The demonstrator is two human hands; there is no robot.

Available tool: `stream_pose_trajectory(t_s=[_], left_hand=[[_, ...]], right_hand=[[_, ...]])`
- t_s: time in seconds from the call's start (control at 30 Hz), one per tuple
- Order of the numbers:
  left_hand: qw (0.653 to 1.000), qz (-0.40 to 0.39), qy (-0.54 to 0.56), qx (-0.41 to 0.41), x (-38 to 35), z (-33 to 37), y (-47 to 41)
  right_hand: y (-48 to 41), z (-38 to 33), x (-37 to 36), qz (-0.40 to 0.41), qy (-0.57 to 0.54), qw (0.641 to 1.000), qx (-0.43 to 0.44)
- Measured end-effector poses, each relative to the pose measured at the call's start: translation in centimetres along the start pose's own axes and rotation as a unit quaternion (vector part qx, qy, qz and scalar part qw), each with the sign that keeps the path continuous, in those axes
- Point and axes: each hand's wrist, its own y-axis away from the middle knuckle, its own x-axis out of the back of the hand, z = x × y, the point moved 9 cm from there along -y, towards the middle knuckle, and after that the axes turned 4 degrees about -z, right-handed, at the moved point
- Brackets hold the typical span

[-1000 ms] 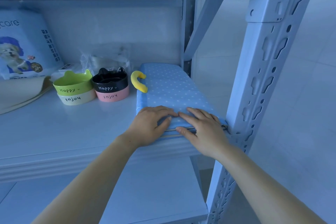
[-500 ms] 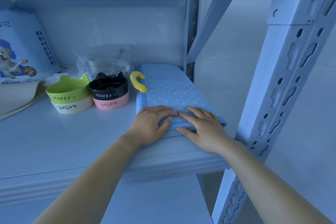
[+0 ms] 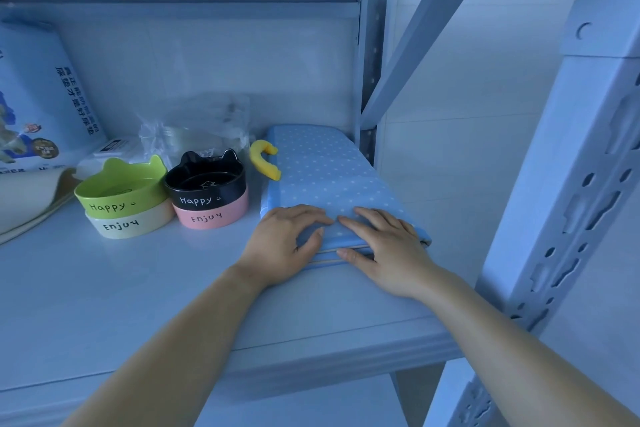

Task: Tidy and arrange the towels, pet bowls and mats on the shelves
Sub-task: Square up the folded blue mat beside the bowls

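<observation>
A folded blue mat (image 3: 325,170) with white dots lies at the right end of the shelf (image 3: 121,291), a yellow loop (image 3: 265,159) at its left side. My left hand (image 3: 287,244) and my right hand (image 3: 388,250) both rest on its near edge, fingers on top and thumbs against the front fold. Left of the mat stand two stacks of pet bowls: a black bowl (image 3: 204,180) on a pink one (image 3: 211,215), and a green bowl (image 3: 119,189) on a cream one (image 3: 130,224).
Behind the bowls sits a clear plastic bag (image 3: 197,128). A pet pad package (image 3: 41,104) leans at the back left, with a beige mat (image 3: 27,198) in front of it. The rack's upright post (image 3: 568,184) rises close on the right.
The mat has slid further back onto the shelf with both hands still on its near edge. The camera has moved closer and a little lower.
</observation>
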Motion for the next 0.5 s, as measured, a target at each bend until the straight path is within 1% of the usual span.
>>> stream_pose_trajectory(t_s=[0.1,0.23,0.37,0.5], left_hand=[[1.0,0.007,0.011,0.006,0.2,0.0,0.1],[1.0,0.003,0.0,0.015,0.3,0.3,0.1],[0.998,-0.023,-0.057,0.016,0.0,0.6,1.0],[0.995,-0.047,-0.088,0.01,-0.1,0.7,1.6]], right_hand=[[0.0,0.1,0.0,0.013,-0.003,1.0,-0.003],[0.0,0.3,0.0,0.032,-0.012,0.999,-0.008],[0.3,0.4,0.2,0.051,-0.014,0.999,-0.009],[0.9,0.5,0.9,0.092,-0.013,0.996,-0.016]])
